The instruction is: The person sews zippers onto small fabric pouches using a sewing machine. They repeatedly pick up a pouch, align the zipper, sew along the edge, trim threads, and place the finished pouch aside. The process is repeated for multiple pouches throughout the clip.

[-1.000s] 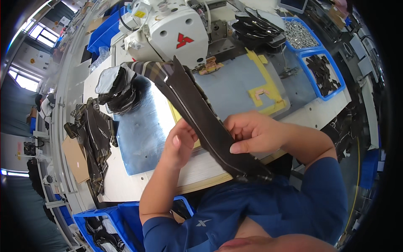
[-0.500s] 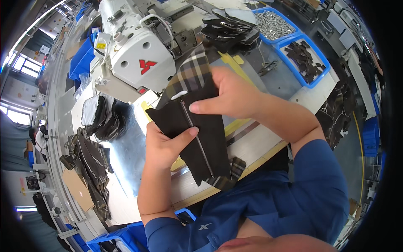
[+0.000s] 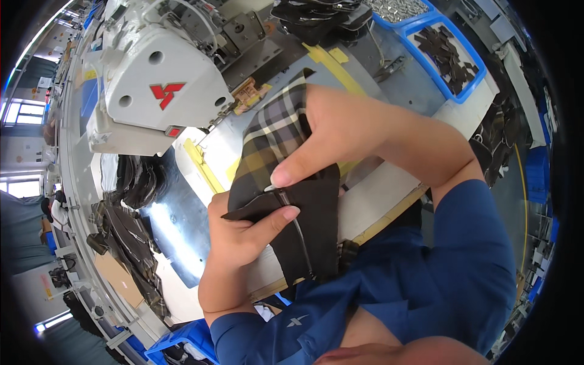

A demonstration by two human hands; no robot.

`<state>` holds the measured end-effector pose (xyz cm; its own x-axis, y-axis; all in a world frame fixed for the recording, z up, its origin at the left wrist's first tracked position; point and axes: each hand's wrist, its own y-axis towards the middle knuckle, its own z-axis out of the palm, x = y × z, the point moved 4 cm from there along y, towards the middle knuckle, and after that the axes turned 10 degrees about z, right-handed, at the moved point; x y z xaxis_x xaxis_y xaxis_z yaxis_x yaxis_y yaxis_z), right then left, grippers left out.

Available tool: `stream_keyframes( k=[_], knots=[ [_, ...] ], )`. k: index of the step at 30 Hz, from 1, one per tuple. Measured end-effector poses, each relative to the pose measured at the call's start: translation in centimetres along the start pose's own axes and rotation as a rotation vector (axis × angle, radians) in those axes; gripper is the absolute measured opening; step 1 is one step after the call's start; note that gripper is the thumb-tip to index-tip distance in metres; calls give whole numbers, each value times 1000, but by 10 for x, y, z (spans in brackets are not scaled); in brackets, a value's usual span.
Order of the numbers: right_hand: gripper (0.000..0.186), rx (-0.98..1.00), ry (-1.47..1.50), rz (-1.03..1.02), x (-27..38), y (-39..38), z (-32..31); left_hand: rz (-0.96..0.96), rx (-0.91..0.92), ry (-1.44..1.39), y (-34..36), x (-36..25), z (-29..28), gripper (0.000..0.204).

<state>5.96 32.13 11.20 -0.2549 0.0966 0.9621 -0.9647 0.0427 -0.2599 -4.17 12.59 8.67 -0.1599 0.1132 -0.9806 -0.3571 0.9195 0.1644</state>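
Both hands hold up a dark fabric piece [image 3: 316,213] in front of me, with a metal zipper [image 3: 301,240] running down its middle. Its plaid cloth [image 3: 277,131] shows at the upper end, the dark fabric folded back there. My left hand [image 3: 243,234] pinches the left edge, thumb on top beside the zipper. From the right, my right hand [image 3: 340,131] grips the plaid side, its thumb pressing near a small white piece [image 3: 271,188] at the zipper's upper end. The fingers behind the cloth are hidden.
A white sewing machine [image 3: 140,79] stands at the far left. Dark pieces are stacked at the back [image 3: 319,18] and left [image 3: 137,182]; zippered pieces [image 3: 128,240] lie nearer. Snips [image 3: 390,68] and a blue-rimmed tray [image 3: 457,98] of dark strips are at right.
The upper end of the fabric has been folded down over the zipper's top, so more plaid shows. My right thumb has moved down, closer to the left thumb. The view has shifted.
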Motion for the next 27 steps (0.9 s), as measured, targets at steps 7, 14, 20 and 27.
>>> stream_keyframes(
  k=[7, 14, 20, 27],
  knots=[
    [40, -3, -33, 270, -18, 7, 1, 62, -7, 96, -4, -4, 2, 22],
    [37, 157, 238, 132, -24, 6, 16, 190, -1, 247, -6, -12, 6, 26],
    [47, 31, -179, 15, -7, -7, 23, 668, -124, 845, -19, -17, 7, 35],
    [54, -139, -508, -427, -9, -11, 30, 1148, -306, 1314, -45, -26, 5, 43]
  ],
)
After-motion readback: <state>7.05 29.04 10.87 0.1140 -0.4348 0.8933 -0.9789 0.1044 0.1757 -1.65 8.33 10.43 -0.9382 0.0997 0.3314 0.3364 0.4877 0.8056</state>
